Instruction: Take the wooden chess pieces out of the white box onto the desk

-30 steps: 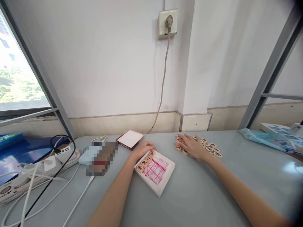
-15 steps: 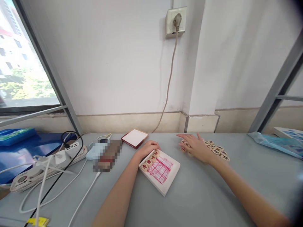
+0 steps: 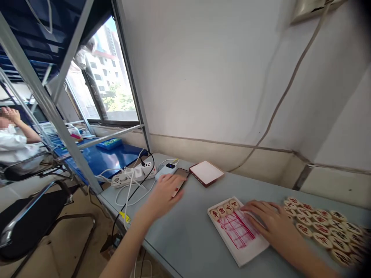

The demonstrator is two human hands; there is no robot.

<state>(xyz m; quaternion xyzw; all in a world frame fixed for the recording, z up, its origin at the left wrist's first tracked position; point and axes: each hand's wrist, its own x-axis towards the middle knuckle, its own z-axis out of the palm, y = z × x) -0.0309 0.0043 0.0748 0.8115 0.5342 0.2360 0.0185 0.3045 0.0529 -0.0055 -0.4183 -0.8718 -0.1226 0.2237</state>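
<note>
My left hand (image 3: 166,195) reaches over a phone (image 3: 182,177) on the desk, its fingers stretched out and slightly blurred. Whether it touches the phone is hard to tell. In front of me lies a shallow white box (image 3: 246,253) with a pink hand-drawn grid. Several round Chinese chess pieces (image 3: 222,211) form a row along its far left edge. My right hand (image 3: 268,220) is open, its fingertips at the box's right side. Beside that hand, more chess pieces (image 3: 321,227) with red and black characters lie in rows, some cut off by dark blur.
A maroon-edged box lid (image 3: 207,172) lies near the wall. Left of the phone are a light-blue device (image 3: 165,170), a power strip (image 3: 130,175) and loose white cables. A blue table (image 3: 107,156), a chair (image 3: 34,224) and a seated person (image 3: 17,144) are further left.
The view has swung left, bringing the chair and person in. My left hand has left the white box for the phone. My right hand has moved from the loose pieces to the box.
</note>
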